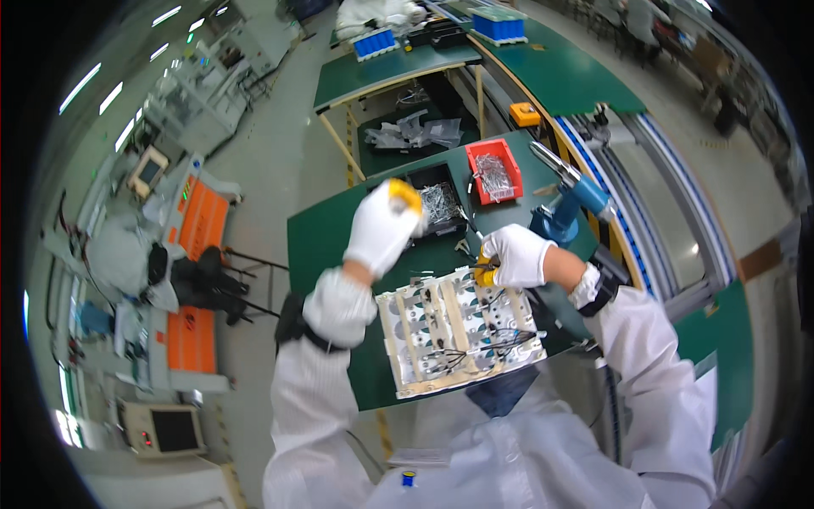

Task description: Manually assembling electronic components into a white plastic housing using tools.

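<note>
A pale metal panel [458,327] with beige strips, cut-outs and thin dark wires lies on the green table in front of me. My left hand [383,227], in a white glove with yellow fingertips, is raised beside a black bin [437,222] of small metal parts. Its fingers are curled together and slightly blurred, hiding whatever may be in them. At the panel's far edge, my right hand [519,257], gloved alike, has its fingers pinched together. Something thin and dark shows by those fingertips, too small to name.
A red bin [494,172] of thin metal pieces stands beyond my right hand, near a blue-and-silver tool [577,193]. A conveyor [661,195] runs along the right. Another green table [398,75] stands ahead; a person [144,263] sits at the left by an orange surface [197,288].
</note>
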Demonstrator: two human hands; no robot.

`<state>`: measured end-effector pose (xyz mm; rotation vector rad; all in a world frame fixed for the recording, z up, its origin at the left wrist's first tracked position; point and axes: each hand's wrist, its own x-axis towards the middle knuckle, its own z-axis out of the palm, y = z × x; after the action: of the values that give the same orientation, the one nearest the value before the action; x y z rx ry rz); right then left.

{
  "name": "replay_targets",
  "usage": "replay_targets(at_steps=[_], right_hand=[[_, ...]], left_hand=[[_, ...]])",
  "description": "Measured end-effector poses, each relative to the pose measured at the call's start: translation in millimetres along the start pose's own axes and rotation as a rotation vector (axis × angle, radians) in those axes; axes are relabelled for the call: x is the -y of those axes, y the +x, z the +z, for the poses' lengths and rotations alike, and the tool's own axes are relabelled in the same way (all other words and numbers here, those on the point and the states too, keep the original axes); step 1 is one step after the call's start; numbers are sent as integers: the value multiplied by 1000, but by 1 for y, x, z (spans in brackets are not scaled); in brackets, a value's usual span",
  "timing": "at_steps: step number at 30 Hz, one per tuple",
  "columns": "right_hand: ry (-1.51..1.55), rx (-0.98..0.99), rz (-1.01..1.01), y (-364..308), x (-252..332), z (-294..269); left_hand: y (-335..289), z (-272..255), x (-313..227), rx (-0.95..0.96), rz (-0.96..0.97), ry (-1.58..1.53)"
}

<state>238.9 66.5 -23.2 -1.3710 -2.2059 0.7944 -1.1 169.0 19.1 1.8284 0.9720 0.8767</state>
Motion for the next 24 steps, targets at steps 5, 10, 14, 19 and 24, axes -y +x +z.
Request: replay_targets(at_steps=[5,10,14,19,24], right_hand=[[27,49,71,-3,-1,-3],[20,71,34,-2,0,-2],[-35,67,27,-3,1,1],[-20,66,21,-1,2,2],[-50,77,28,-1,2,0]], left_hand=[[-117,-8,-8,124,-32,615],[-155,-28,10,141,-27,939],[-157,-20,-2,149,179,1196],[-142,24,-29,-31,-16,819],[-113,50,14,-54,129,553]])
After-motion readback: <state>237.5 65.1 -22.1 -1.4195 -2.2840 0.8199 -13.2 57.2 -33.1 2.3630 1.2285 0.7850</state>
